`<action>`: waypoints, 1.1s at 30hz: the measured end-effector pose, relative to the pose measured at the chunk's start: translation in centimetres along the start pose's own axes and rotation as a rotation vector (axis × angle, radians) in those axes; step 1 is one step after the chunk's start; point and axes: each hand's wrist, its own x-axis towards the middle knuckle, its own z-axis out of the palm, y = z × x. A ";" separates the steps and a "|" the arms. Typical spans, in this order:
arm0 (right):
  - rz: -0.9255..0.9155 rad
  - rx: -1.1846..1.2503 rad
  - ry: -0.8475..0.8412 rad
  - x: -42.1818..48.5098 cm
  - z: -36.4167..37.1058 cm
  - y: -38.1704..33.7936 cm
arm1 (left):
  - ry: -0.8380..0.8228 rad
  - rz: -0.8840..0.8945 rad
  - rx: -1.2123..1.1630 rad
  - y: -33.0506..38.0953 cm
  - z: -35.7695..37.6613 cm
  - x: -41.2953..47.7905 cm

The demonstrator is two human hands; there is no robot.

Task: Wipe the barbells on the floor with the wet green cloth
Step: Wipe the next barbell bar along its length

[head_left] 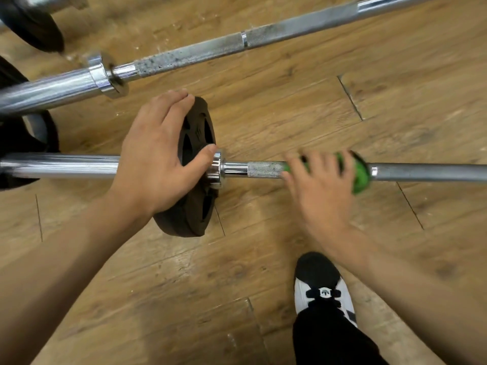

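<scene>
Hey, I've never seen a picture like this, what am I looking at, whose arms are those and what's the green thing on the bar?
This is one picture from a camera worn on a person's head, looking down at their own arms; there is no machine. The left hand rests on a black weight plate on a barbell lying on the wooden floor. The right hand, blurred, grips a green cloth wrapped around that bar. A second barbell lies beyond, and the person's shoe shows below.

The left hand [158,154], fingers straight and spread, presses on the plate [195,206] of the near barbell [421,172]; the right hand [320,185], blurred, curls round the green cloth [359,177] on its shaft.
</scene>
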 end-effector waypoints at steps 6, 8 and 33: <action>-0.253 0.115 -0.018 2.7 -0.1 -6.2 | -0.022 -0.031 0.054 0.0 -0.4 2.0; -0.270 0.043 -0.007 2.0 -0.2 -0.8 | -0.052 -0.038 0.039 -0.1 -0.5 2.5; 0.062 0.001 -0.064 -3.4 -3.5 6.5 | 0.082 -0.010 0.189 3.4 -0.5 -8.3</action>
